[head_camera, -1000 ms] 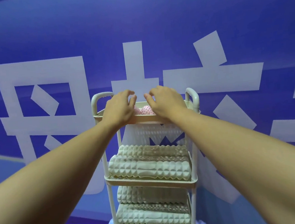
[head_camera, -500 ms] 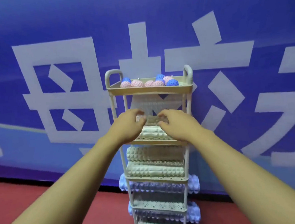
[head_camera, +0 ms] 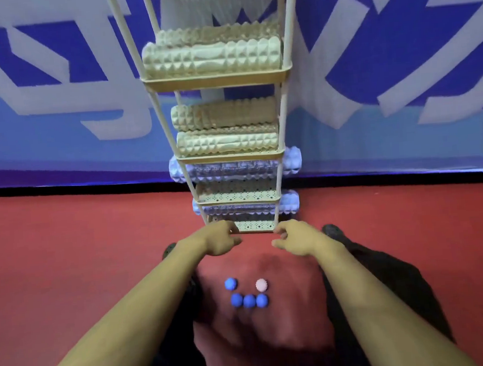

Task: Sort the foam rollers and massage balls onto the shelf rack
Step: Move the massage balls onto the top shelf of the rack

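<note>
- Rack (head_camera: pixel 282 116): stands on the red floor (head_camera: pixel 66 254) against the blue wall banner (head_camera: pixel 398 55). Its top tier is out of view.
- Upper visible shelf (head_camera: pixel 215 80): holds cream rollers (head_camera: pixel 210 58), one in front, one behind. Sorted.
- Next shelf down: two more cream rollers (head_camera: pixel 225 126), stacked. Sorted.
- Two lowest shelves: each carries a pale blue roller (head_camera: pixel 292 159) whose ends stick out past the posts on both sides. The second blue roller (head_camera: pixel 289 203) sits on the bottom tier. Sorted, by the look of it.
- Remaining items: four blue balls (head_camera: pixel 249 301) and one pink ball (head_camera: pixel 261 285) lie on the floor between the person's forearms, well short of the rack. Three blue ones form a touching row; the fourth blue one and the pink one lie just beyond them.
- Left hand (head_camera: pixel 220 239): at the bottom shelf's front edge, fingers loosely curled, holding nothing visible. Whether it touches the shelf cannot be told.
- Right hand (head_camera: pixel 292 238): near the same edge, fingers loosely curled, empty, apart from the left.
- Judgement: roller sorting appears complete. The five floor balls are still to be placed, likely on a tier not shown here.
- Dark shoes (head_camera: pixel 332 230) show beside the forearms.
</note>
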Tool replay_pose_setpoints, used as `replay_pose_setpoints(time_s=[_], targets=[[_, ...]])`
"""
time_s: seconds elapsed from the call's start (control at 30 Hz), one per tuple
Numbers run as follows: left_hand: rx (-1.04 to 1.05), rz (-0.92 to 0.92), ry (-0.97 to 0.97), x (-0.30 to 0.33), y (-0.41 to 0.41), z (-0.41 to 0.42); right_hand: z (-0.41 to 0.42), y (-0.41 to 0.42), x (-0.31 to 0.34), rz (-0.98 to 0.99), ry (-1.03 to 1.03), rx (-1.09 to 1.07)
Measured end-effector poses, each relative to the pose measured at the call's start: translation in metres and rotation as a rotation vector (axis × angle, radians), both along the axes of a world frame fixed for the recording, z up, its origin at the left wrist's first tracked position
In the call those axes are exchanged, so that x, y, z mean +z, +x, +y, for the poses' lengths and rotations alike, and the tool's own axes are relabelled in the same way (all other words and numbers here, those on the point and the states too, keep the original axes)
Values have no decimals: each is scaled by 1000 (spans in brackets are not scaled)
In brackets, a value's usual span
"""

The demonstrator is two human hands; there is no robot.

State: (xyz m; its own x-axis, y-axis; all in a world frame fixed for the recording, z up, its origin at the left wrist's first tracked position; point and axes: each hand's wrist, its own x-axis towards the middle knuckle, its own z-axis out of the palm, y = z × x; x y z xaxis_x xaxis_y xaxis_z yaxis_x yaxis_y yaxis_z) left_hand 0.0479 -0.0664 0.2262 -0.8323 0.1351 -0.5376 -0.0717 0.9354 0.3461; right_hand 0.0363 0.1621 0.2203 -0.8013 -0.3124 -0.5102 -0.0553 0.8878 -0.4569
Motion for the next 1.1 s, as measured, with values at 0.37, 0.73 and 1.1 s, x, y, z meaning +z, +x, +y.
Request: replay_pose_setpoints(time_s=[0.37, 0.73, 1.1], targets=[[128, -273, 88, -209, -6, -6, -14, 0, -201, -257, -11, -90], [249, -363, 23, -376, 17, -17, -37, 24, -384, -359, 16, -114], [207, -157, 16, -436, 40, -19, -55, 40, -433, -123, 111, -192]])
